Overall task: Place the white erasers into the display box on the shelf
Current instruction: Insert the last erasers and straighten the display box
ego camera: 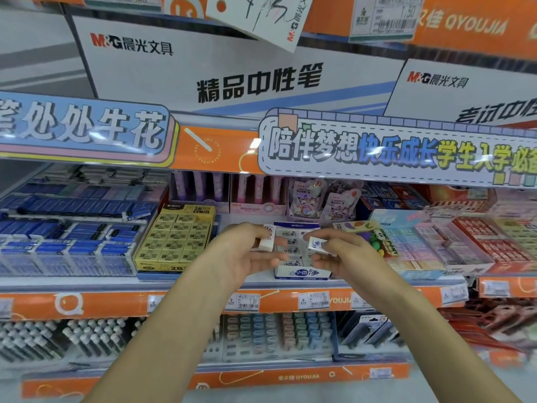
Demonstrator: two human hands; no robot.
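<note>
A white and blue display box (pixel 302 274) stands on the middle shelf, holding several white erasers (pixel 286 234) in rows. My left hand (pixel 247 251) is just left of the box and grips one white eraser (pixel 267 238) upright between thumb and fingers. At the box's right side my right hand (pixel 345 254) pinches another white eraser (pixel 318 245), tilted, over the box's right half. Both hands hide part of the box's contents.
A yellow 2B eraser box (pixel 174 239) stands to the left, blue eraser packs (pixel 66 242) further left. Colourful eraser boxes (pixel 421 242) crowd the right. Pink pen boxes (pixel 226 196) stand behind. An orange shelf edge with price tags (pixel 247 302) runs below.
</note>
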